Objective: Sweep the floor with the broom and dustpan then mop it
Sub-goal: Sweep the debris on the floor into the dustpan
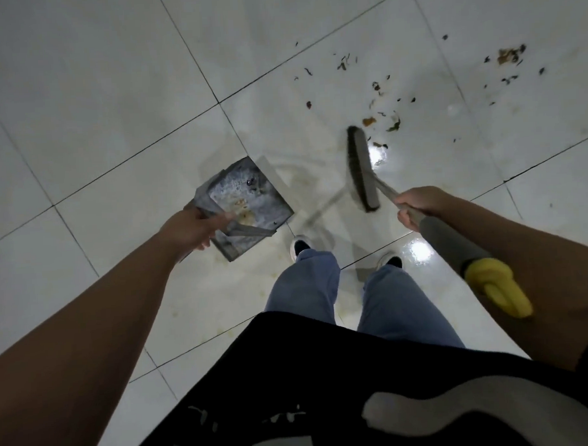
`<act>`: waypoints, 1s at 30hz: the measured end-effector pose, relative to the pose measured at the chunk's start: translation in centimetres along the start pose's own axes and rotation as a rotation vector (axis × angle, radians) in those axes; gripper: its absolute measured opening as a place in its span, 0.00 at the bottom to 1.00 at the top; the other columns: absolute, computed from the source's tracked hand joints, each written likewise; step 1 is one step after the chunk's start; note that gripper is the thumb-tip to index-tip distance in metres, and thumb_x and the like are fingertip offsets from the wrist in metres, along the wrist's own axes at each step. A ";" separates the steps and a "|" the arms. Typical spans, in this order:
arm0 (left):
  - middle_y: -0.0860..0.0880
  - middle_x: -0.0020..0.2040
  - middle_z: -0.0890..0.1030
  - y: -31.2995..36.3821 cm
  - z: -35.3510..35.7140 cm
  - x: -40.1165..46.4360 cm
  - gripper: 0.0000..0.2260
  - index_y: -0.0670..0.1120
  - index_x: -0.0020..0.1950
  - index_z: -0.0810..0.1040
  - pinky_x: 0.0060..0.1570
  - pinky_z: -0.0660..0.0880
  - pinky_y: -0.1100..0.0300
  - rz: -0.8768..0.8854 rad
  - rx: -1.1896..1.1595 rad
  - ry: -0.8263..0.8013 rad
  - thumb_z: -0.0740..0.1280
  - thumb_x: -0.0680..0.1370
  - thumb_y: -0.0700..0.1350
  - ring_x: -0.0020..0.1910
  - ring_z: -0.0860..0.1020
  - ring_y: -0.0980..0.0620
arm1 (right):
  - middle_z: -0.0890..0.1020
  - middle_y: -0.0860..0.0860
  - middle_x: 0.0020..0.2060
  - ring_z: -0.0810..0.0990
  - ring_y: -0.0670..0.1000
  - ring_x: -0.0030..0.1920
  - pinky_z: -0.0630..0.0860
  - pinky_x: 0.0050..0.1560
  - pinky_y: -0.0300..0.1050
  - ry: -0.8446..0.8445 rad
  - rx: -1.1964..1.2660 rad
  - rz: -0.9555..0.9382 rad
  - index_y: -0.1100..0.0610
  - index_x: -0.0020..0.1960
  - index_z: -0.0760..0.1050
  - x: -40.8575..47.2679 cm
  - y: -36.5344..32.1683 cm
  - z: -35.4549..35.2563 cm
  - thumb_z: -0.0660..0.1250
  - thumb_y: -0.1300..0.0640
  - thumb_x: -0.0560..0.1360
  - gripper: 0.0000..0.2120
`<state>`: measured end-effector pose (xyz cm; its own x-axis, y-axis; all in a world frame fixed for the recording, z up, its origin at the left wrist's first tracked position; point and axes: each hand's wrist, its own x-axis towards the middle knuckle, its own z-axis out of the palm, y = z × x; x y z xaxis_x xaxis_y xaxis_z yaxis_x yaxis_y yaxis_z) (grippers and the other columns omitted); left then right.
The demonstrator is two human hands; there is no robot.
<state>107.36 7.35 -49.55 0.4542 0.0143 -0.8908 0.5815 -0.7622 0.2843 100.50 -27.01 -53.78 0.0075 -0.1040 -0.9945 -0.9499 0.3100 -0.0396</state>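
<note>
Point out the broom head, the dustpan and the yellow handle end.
broom head [361, 167]: head view, on the bristle block.
dustpan [248, 199]: head view, on the pan's inner floor.
yellow handle end [499, 286]: head view, on the yellow cap.

The pale tiled floor [119, 105] looks like glazed ceramic, glossy and smooth, with bright lamp glare at centre right and thin dark grout lines between tiles. Yellowish smears dull its sheen around the middle of the frame. The square grey metal dustpan [248, 204] at centre left has a worn, blotchy, matt pan with rust-coloured stains. The broom's grey brush head [361, 166] at centre right carries dark bristles that look coarse; its grey shaft looks matt, ending in a smooth yellow plastic cap [499, 286]. Dry brown and dark leaf-like crumbs [385, 117] lie at upper right. Blue denim-like cloth trousers [400, 305] appear at lower centre.
</note>
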 end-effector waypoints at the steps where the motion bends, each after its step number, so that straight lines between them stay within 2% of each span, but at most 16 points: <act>1: 0.45 0.30 0.72 0.4 -0.2 0.0 0.18 0.45 0.33 0.71 0.30 0.66 0.60 -0.004 0.027 0.005 0.69 0.72 0.57 0.29 0.70 0.50 | 0.67 0.53 0.16 0.64 0.44 0.09 0.60 0.13 0.28 0.058 -0.026 -0.039 0.58 0.34 0.60 -0.2 -0.2 -0.1 0.55 0.62 0.81 0.16; 3: 0.42 0.37 0.76 1.3 -0.6 0.2 0.17 0.42 0.39 0.75 0.35 0.69 0.59 0.008 0.070 0.018 0.68 0.74 0.56 0.35 0.73 0.48 | 0.69 0.54 0.19 0.65 0.43 0.09 0.61 0.13 0.28 0.071 -0.076 -0.096 0.59 0.34 0.61 -0.7 -1.2 -0.3 0.56 0.62 0.80 0.15; 6: 0.40 0.45 0.77 2.8 -1.5 0.7 0.16 0.40 0.48 0.76 0.36 0.68 0.61 0.057 0.087 0.016 0.67 0.75 0.54 0.42 0.74 0.46 | 0.65 0.51 0.17 0.64 0.44 0.10 0.62 0.13 0.28 -0.096 0.108 -0.023 0.57 0.34 0.59 -2.6 -3.2 -0.8 0.53 0.62 0.81 0.16; 10: 0.42 0.38 0.75 5.5 -2.0 1.3 0.14 0.45 0.37 0.73 0.34 0.67 0.62 0.067 0.133 0.008 0.67 0.75 0.53 0.34 0.72 0.49 | 0.67 0.49 0.14 0.65 0.41 0.12 0.64 0.15 0.29 -0.251 0.011 -0.129 0.58 0.33 0.61 -3.5 -6.6 0.4 0.53 0.58 0.82 0.18; 13: 0.45 0.32 0.74 7.5 -2.2 2.4 0.14 0.44 0.36 0.73 0.33 0.66 0.62 0.025 0.110 0.028 0.68 0.75 0.53 0.31 0.70 0.50 | 0.69 0.49 0.15 0.67 0.42 0.12 0.64 0.15 0.31 -0.252 -0.139 -0.215 0.59 0.34 0.63 -2.6 -10.3 3.5 0.55 0.58 0.81 0.17; 16: 0.46 0.30 0.73 9.6 -2.6 3.6 0.14 0.43 0.37 0.75 0.31 0.66 0.62 -0.021 0.086 0.051 0.69 0.74 0.53 0.29 0.70 0.51 | 0.69 0.52 0.17 0.66 0.43 0.11 0.64 0.14 0.31 -0.302 -0.259 -0.223 0.61 0.32 0.63 -1.7 -14.5 6.3 0.53 0.58 0.82 0.20; 20: 0.48 0.27 0.70 12.0 -4.0 5.6 0.17 0.44 0.34 0.73 0.29 0.63 0.61 -0.097 0.012 0.018 0.73 0.70 0.55 0.27 0.66 0.50 | 0.69 0.52 0.28 0.68 0.42 0.13 0.65 0.15 0.32 -0.284 -0.154 -0.267 0.59 0.34 0.63 0.5 -19.7 6.8 0.57 0.61 0.80 0.15; 23: 0.52 0.21 0.69 14.3 -5.2 7.3 0.21 0.44 0.34 0.74 0.28 0.62 0.62 -0.134 0.015 -0.008 0.73 0.61 0.62 0.25 0.66 0.51 | 0.71 0.50 0.18 0.68 0.42 0.12 0.65 0.14 0.32 -0.268 -0.127 -0.222 0.58 0.34 0.64 2.1 -22.5 5.4 0.56 0.61 0.80 0.15; 25: 0.51 0.22 0.69 16.3 -5.1 8.2 0.17 0.45 0.33 0.73 0.29 0.62 0.62 -0.120 0.001 -0.022 0.73 0.66 0.57 0.26 0.66 0.51 | 0.70 0.49 0.13 0.68 0.41 0.12 0.65 0.15 0.30 -0.294 -0.074 -0.164 0.58 0.35 0.64 2.9 -24.0 2.8 0.55 0.60 0.81 0.16; 27: 0.49 0.25 0.68 18.1 -5.1 9.0 0.16 0.45 0.31 0.71 0.29 0.62 0.61 -0.110 0.011 -0.037 0.70 0.74 0.51 0.27 0.65 0.50 | 0.70 0.48 0.14 0.70 0.41 0.13 0.67 0.16 0.29 -0.381 0.143 -0.024 0.58 0.35 0.64 3.3 -25.0 -0.8 0.54 0.57 0.82 0.16; 30: 0.49 0.24 0.69 20.2 -5.8 9.7 0.16 0.46 0.30 0.73 0.29 0.62 0.61 -0.069 0.042 -0.024 0.68 0.74 0.51 0.26 0.66 0.50 | 0.71 0.49 0.17 0.70 0.42 0.15 0.71 0.18 0.29 -0.353 0.340 0.048 0.58 0.38 0.65 3.6 -24.7 -5.6 0.56 0.56 0.81 0.13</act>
<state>127.46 -4.12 -50.38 0.3972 0.0528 -0.9162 0.5817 -0.7866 0.2069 122.24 -40.28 -55.84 0.1278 0.2259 -0.9657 -0.7963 0.6038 0.0359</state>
